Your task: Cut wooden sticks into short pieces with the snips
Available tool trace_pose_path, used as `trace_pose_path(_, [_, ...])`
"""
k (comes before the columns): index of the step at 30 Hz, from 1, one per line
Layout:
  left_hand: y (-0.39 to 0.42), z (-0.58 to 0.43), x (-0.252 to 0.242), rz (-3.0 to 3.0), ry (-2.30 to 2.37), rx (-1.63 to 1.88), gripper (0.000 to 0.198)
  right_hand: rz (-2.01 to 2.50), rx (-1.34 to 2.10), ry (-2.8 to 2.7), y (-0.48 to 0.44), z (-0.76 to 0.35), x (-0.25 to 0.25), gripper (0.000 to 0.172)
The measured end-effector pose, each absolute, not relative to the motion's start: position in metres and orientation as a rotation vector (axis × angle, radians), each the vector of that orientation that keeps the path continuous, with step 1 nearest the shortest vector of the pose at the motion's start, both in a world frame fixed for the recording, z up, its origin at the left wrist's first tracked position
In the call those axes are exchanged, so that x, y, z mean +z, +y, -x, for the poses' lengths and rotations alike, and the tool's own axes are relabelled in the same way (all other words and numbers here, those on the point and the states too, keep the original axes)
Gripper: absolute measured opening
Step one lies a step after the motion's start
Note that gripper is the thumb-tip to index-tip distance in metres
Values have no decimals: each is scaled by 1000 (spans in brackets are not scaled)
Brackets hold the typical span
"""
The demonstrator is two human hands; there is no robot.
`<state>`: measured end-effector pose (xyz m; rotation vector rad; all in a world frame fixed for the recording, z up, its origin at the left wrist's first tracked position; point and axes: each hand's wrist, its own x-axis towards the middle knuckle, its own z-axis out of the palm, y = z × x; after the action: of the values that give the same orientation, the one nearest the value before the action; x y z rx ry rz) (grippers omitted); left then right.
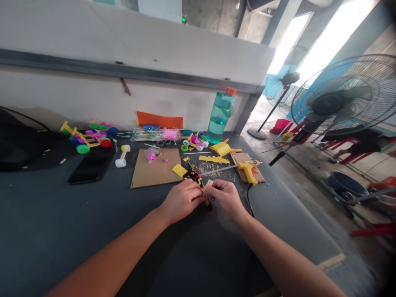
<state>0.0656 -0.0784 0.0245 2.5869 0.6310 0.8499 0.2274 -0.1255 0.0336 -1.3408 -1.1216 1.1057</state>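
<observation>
My left hand [185,199] and my right hand [227,199] meet above the front of the table, fingers closed together. Between their fingertips is a small bundle of short pale sticks [210,182]; the lower part is hidden by the fingers. Just behind the hands lie pliers [193,175] with black, red and yellow handles, partly covered by my left hand. A yellow paper piece [179,170] rests on the edge of a cardboard sheet [148,168]. Right of my right hand, a yellow glue gun [249,171] sits on a smaller cardboard piece [240,159], its cord trailing forward.
Small scraps [213,167] litter the table behind the hands. A teal water bottle [218,117] stands at the back. Colourful toy cars [89,138], a phone [91,166] and a white-wheeled axle [123,156] lie left. A large fan [329,103] stands beyond the table's right edge.
</observation>
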Motion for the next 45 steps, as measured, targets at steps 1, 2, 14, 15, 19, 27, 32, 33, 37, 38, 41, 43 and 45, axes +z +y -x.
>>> trace_pose_path(1, [-79, -67, 25, -2554, 639, 848, 20, 1339, 1097, -1119, -125, -228, 34, 26])
trace_pose_path(2, [-80, -68, 25, -2516, 654, 849, 19, 1334, 1093, -1113, -125, -228, 34, 26])
trace_pose_path(14, [-82, -75, 31, -1923, 716, 780, 24, 1216, 1204, -1063, -127, -227, 43, 20])
trace_pose_path(15, [-81, -74, 32, -1864, 691, 753, 24, 1177, 1245, -1049, -127, -228, 46, 19])
trace_pose_path(19, [-77, -71, 34, -1616, 597, 645, 23, 1039, 1383, -1018, -129, -233, 55, 23])
trace_pose_path(27, [-77, -66, 35, -1424, 497, 542, 18, 1004, 1418, -1053, -128, -239, 51, 21])
trace_pose_path(32, [-77, -66, 37, -1357, 436, 499, 19, 960, 1452, -1071, -127, -240, 49, 20])
trace_pose_path(33, [-77, -65, 37, -1344, 432, 486, 19, 946, 1458, -1075, -127, -240, 49, 20])
trace_pose_path(37, [-76, -64, 37, -1318, 432, 447, 19, 905, 1465, -1093, -127, -240, 50, 18])
trace_pose_path(38, [-76, -64, 36, -1316, 429, 442, 19, 906, 1465, -1099, -127, -240, 50, 17])
trace_pose_path(41, [-76, -63, 36, -1306, 409, 423, 18, 912, 1469, -1113, -128, -239, 52, 15])
trace_pose_path(43, [-75, -62, 35, -1298, 398, 410, 17, 906, 1468, -1125, -128, -239, 53, 14])
trace_pose_path(45, [-75, -62, 35, -1288, 390, 400, 17, 899, 1464, -1137, -129, -238, 54, 13])
